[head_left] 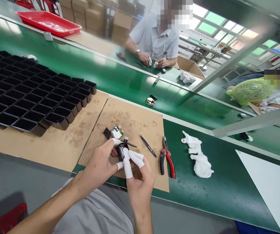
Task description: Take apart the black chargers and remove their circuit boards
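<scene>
My left hand, with white finger cots on some fingertips, grips a small black plastic case from its left side. Red wire and other parts show at the case's open end. At its right side, the cotted fingers of my right hand are pinched together against the opening; what lies between them is hidden. Just beyond my hands lie a circuit board with white and yellow parts and a black piece. Black tweezers and red-and-black pliers rest to the right.
Many black open boxes stand in rows at left on cardboard. A crumpled white cloth lies right of the pliers. A circuit board sits on the green belt. Across it, a person works near a red tray.
</scene>
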`<state>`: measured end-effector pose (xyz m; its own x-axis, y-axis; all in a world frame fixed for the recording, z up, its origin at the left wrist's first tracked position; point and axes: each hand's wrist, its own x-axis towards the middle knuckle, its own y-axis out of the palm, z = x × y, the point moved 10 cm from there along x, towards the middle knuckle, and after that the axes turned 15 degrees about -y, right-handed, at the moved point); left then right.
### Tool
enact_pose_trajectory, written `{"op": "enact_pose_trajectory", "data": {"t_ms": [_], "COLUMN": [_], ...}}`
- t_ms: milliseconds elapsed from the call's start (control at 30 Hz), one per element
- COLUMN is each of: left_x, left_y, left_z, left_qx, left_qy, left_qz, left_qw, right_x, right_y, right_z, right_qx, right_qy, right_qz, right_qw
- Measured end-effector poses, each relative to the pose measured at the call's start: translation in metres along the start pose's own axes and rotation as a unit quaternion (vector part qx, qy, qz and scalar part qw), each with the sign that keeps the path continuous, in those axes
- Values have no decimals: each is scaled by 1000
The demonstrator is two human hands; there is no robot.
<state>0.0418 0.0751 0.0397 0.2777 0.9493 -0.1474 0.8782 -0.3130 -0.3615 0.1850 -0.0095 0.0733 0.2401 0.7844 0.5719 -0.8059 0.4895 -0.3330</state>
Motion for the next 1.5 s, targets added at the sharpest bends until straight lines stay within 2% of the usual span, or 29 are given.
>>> {"op": "enact_pose_trajectory", "data": {"t_ms": [133, 233, 367, 533, 700, 800, 867, 933, 1067, 1200, 1333, 1500], "left_x": [3, 3, 2, 1, 0, 0, 0, 0, -2, 1, 1, -1], "left_y": [1, 0, 0, 2, 4, 3, 1, 0, 3, 2, 5, 3], "left_z": [2, 0, -4, -5, 1, -1, -4, -9, -15, -3, -2, -12], "left_qx": [-9, -23, -54, -61, -88, -78, -59, -49, -44, -30, -32, -54], "left_qy": [-11, -13, -8, -8, -26, -21, -16, -14, 4, -15, -7, 20], "left_qz": [23, 36, 65, 81, 66, 55, 54, 66, 77, 36, 53, 73], "left_qw": [1000, 999, 996, 995, 994, 995, 997, 997, 996, 999, 998, 996], "right_x": [1, 0, 5, 9, -4, -11, -15, -19, -21, -24, -25, -20], "right_y": [3, 4, 8, 6, -16, -16, -10, -2, 3, -7, 2, -2], "right_z": [-13, -21, -21, -20, -23, -4, 14, 25, 24, 27, 27, 16], "right_qx": [62, 81, 88, 76, 19, -45, -99, -153, -177, -194, -192, -132], "right_qy": [72, 99, 101, 95, 57, -45, -127, -175, -167, -174, -181, -122], "right_qz": [12, 35, 74, 65, -16, -20, -8, 7, 25, -30, 8, -7], "right_qw": [995, 991, 988, 990, 998, 998, 987, 973, 970, 965, 965, 984]}}
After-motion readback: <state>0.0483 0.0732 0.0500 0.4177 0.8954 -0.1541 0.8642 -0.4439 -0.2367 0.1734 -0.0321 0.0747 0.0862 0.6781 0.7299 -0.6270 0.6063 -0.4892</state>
